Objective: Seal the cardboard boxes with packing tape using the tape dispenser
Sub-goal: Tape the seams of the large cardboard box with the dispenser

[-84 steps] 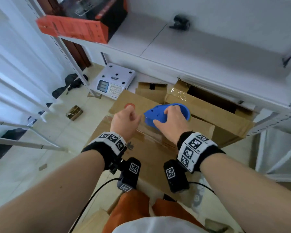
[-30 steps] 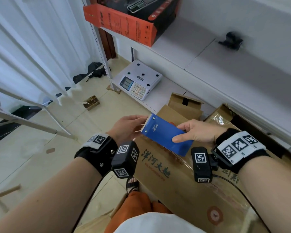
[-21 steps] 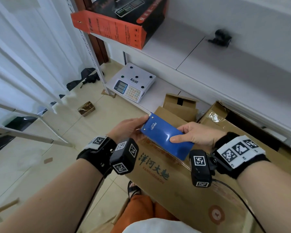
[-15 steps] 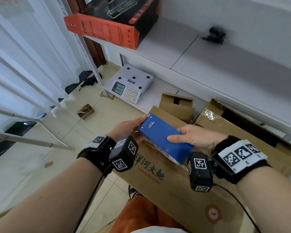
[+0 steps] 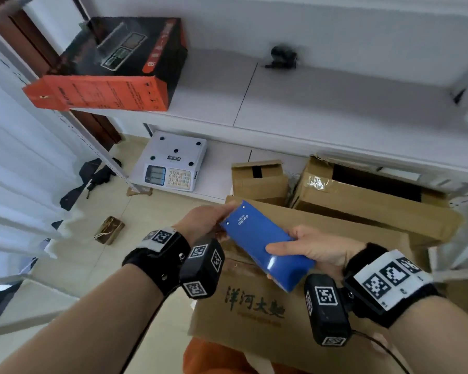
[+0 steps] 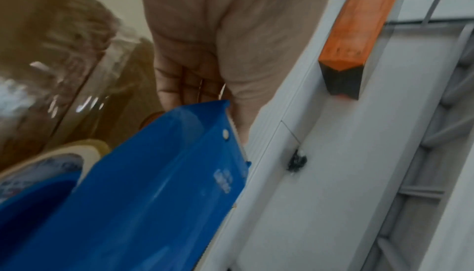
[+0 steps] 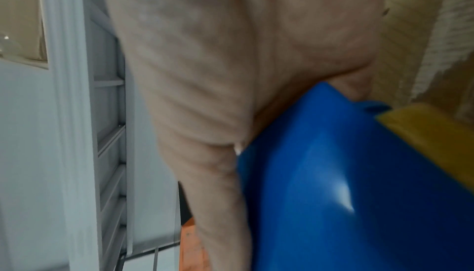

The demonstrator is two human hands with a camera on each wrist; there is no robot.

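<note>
1. at the centre of the head view, the blue tape dispenser (image 5: 264, 247) is held above a long cardboard box (image 5: 257, 311).
2. left hand (image 5: 204, 221) grips its far end; right hand (image 5: 312, 248) clasps its near end.
3. upper left of the frame, an orange and black box (image 5: 111, 74) sits on a white shelf (image 5: 322, 103); a scale (image 5: 173, 161) lies below.

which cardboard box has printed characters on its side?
The nearest cardboard box, directly under the blue tape dispenser; the small box and large open box behind show none.
</note>
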